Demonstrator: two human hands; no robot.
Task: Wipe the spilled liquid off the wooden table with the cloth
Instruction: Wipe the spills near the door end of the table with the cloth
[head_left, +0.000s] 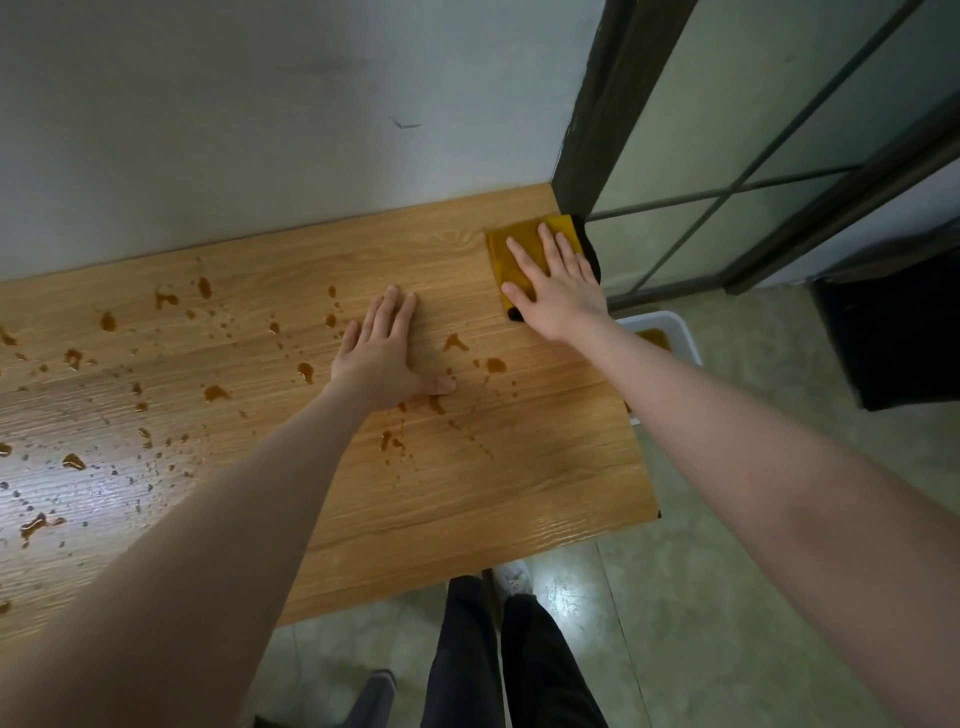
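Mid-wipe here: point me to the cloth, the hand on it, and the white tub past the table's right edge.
cloth (511, 249): head view, bare yellow upper-left part.
right hand (558, 291): head view, back of the hand, flat on the cloth.
white tub (670, 325): head view, far rim.

One cloth, one wooden table, two hands, many spill drops

Readable text: none in the head view.
Wooden table: bare wood grain, no label or print.
Cloth: plain yellow, at 1 o'clock from the picture's middle, no brand or tag legible.
White tub: at 3 o'clock, no marking readable.
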